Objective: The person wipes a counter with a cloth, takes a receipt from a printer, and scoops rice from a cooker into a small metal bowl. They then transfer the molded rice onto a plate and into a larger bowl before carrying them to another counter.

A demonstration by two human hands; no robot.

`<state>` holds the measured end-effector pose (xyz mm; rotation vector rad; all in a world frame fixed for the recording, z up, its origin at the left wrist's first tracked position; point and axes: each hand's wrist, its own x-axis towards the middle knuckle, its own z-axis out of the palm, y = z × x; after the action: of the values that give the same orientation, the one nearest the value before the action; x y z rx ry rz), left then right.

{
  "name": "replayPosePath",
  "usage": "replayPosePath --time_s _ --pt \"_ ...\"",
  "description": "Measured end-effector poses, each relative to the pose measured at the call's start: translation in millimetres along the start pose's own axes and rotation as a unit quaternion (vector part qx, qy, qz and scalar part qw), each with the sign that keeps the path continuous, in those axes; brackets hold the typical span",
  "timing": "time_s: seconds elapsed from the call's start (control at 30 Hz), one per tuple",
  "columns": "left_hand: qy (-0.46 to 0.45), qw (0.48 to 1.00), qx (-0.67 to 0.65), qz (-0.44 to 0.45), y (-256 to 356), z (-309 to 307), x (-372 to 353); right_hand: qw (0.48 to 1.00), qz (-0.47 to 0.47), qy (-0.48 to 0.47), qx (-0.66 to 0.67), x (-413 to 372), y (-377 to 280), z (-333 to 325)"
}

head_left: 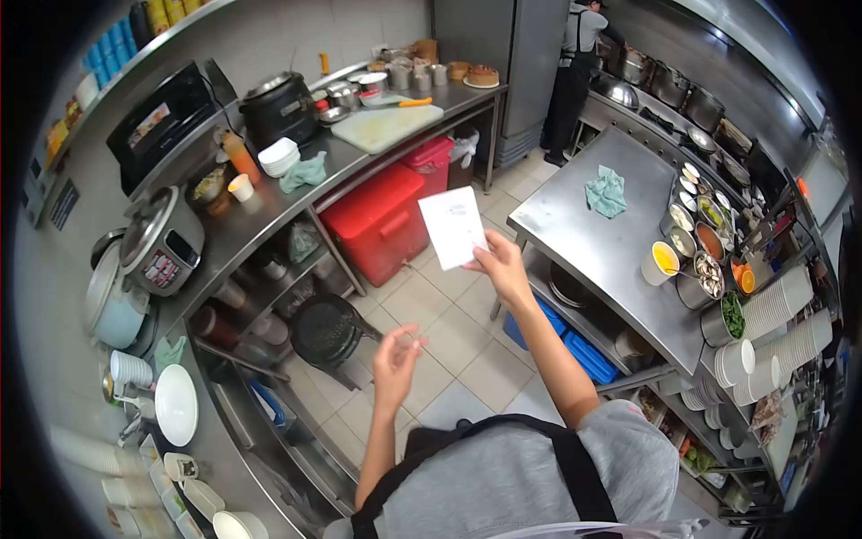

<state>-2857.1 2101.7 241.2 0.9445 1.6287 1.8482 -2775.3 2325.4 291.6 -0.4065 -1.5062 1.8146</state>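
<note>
My right hand pinches a white paper slip by its lower right corner, thumb on top. A small patch of print shows near the middle of the paper. Lower and to the left, my left hand hangs in the air with its fingers loosely bent and apart, holding nothing. Beneath it is the tiled floor, and a black stool stands just to its left.
Along the left runs a steel counter with a cutting board, a rice cooker and stacked bowls. A red bin sits below. At right, a steel table bears a green cloth and food containers. A co-worker stands by the stove.
</note>
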Motion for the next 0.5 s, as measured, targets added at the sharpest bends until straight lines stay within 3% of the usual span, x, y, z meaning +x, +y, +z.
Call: replayPosePath --time_s 0.17,0.3,0.37,0.5 --pt "-0.005 0.991 0.066 0.117 21.1 -6.4 108.1 0.996 0.029 -0.066 0.056 72.2 27.3 21.4" --pt "-0.004 0.984 0.085 0.154 7.9 -33.1 208.1 0.985 0.042 -0.142 0.094 131.5 66.4 52.3" --pt "0.006 0.979 0.087 0.185 -0.6 -47.9 265.6 0.982 0.049 -0.161 0.082 175.2 83.7 65.5" --pt "0.036 0.940 0.232 0.246 4.4 -79.3 387.6 0.967 0.068 -0.244 -0.010 287.8 107.2 77.0"
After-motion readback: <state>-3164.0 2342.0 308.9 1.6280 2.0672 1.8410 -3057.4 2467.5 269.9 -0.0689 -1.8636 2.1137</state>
